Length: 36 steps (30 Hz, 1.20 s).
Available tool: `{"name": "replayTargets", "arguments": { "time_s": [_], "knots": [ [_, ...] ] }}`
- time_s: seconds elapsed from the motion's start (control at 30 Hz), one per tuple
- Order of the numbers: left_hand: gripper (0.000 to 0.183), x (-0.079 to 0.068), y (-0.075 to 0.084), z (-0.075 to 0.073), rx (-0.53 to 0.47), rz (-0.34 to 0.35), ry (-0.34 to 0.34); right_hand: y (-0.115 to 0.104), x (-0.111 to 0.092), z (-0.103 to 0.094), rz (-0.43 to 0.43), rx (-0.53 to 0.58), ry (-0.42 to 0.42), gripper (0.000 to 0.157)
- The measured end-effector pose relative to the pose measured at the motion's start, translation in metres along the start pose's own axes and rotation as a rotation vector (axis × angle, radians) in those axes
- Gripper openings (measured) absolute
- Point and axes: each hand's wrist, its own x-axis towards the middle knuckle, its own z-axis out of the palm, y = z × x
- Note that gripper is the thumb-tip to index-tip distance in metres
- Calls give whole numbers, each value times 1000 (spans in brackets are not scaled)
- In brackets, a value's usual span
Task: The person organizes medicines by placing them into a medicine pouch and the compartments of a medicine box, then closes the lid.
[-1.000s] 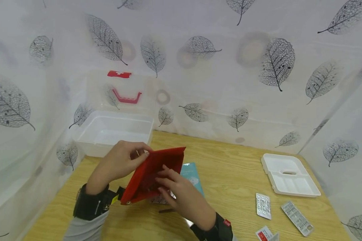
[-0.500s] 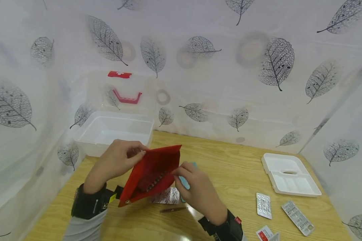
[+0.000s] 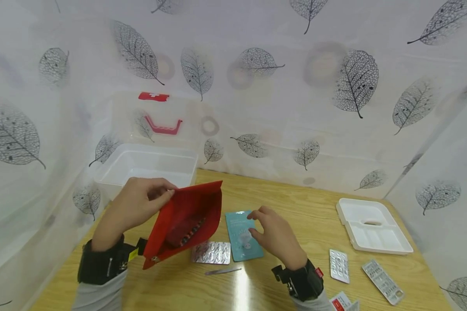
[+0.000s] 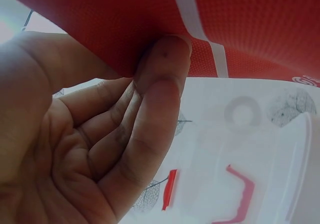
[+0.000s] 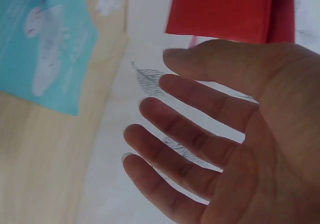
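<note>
My left hand pinches the upper edge of a red pouch between thumb and fingers, holding it tilted above the table. The pouch's mouth gapes toward me, and a dark beaded-looking strip shows inside. In the left wrist view, the pouch's red fabric carries a white stripe. To the right, my right hand hovers with loosely spread fingers, holding nothing. It is over the right edge of a turquoise packet. Beneath the pouch's right side lies a silver blister pack, with a slim metal, tweezer-like tool in front.
A white translucent box with a raised lid and red handle stands at back left. Right of me lie a white compartment tray, two blister packs and a small red-and-white box. A leaf-patterned curtain encloses the table.
My right hand has come out of the pouch and moved right, away from it. My left hand has shifted the pouch left and slightly down, uncovering the blister pack and turquoise packet.
</note>
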Motion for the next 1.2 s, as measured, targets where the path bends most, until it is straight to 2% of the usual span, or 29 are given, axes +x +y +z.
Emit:
{"name": "replayTargets", "arguments": {
  "time_s": [0.13, 0.27, 0.37, 0.53, 0.63, 1.2],
  "knots": [
    [12, 0, 1, -4, -6, -11, -2, 9, 2, 9, 20, 25, -58, 32],
    [13, 0, 1, -5, -11, -28, -12, 13, 5, 18, 41, -10, -85, 40],
    [13, 0, 1, -5, -10, -33, -18, 16, 5, 28, 46, -21, -124, 57],
    [12, 0, 0, -2, -19, -27, -24, 21, 3, 43, 42, 18, -206, 97],
    [12, -1, -1, -1, -20, -23, -26, 23, 1, 48, 46, 24, -240, 108],
    [12, 1, 0, -1, -28, -26, -46, 22, 1, 50, 18, -20, -190, 102]
  ]
}}
